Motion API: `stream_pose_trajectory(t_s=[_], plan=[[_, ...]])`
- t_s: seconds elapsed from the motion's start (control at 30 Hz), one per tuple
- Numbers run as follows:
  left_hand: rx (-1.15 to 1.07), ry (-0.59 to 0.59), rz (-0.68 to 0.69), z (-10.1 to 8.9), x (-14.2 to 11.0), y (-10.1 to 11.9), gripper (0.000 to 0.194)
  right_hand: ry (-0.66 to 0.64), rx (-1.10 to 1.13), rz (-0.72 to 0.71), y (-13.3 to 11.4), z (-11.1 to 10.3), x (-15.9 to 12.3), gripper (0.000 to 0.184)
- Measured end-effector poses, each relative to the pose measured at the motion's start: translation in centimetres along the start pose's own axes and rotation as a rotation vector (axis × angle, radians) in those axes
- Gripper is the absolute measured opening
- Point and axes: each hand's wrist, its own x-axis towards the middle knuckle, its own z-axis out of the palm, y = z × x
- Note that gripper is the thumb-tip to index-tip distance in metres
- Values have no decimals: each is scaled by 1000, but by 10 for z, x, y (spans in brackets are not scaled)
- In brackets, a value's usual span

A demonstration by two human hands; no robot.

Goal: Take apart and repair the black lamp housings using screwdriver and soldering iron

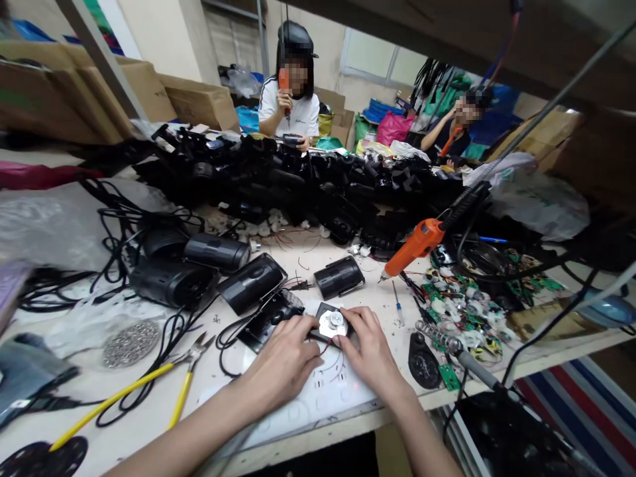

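Observation:
My left hand (284, 360) and my right hand (368, 350) meet over a small black housing with a round silver motor (332, 324) in it, on the white bench top (342, 391). Fingers of both hands curl round the part's edges and grip it. Thin red and black wires run from it under my hands. A black hinged casing (268, 317) lies just left of my left hand.
Yellow-handled pliers (183, 371) lie front left. Black cylindrical housings (339, 276) and cables fill the left and middle. An orange electric screwdriver (415, 245) hangs at right above green circuit boards (462, 308). A soldering iron (464, 361) lies near the bench edge. Two people sit beyond a heap of black parts.

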Motion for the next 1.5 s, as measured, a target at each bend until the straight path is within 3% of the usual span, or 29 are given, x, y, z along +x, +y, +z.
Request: stream_pose_trajectory(t_s=[0.17,0.3,0.37,0.47,0.67,0.87,0.93,0.97,1.03,1.1,1.13,1.2,1.23,1.3,1.4,1.5], plan=[[-24,-36,9,-12,8,-4,22,6,43,46,7,0,7,38],[-101,13,10,-29,32,-8,20,-13,89,54,10,-2,16,41],[-100,-32,41,-30,45,-9,30,-20,109,50,10,-2,18,43],[-71,-124,36,-24,58,-9,22,-15,132,63,11,0,19,44],[-83,-84,-15,-15,56,-6,19,61,160,66,15,9,17,39],[-134,-49,-4,-19,50,-2,33,178,179,-35,3,2,3,39],[-138,-40,-15,-17,49,0,30,286,173,-53,-7,-10,-6,28],[-132,-42,-25,-16,48,1,27,412,170,-60,-12,-18,-9,22],[-118,-50,-45,-14,48,2,20,797,190,-82,-19,-37,-10,18],[-117,-47,-53,-13,48,4,18,1120,264,-81,-19,-56,0,36],[-117,-44,-55,-12,49,4,19,1142,308,-55,-16,-64,8,47],[-113,-52,-58,-11,49,5,19,970,378,48,-6,-76,28,64],[-115,-61,-59,-12,49,4,21,840,389,94,-1,-80,38,62],[-134,-60,-55,-17,48,1,30,741,376,143,6,-82,51,54],[-163,68,-45,-36,41,-13,43,752,339,159,2,-78,55,58],[-135,271,-142,-67,24,-33,33,727,424,90,-14,-74,43,64]])
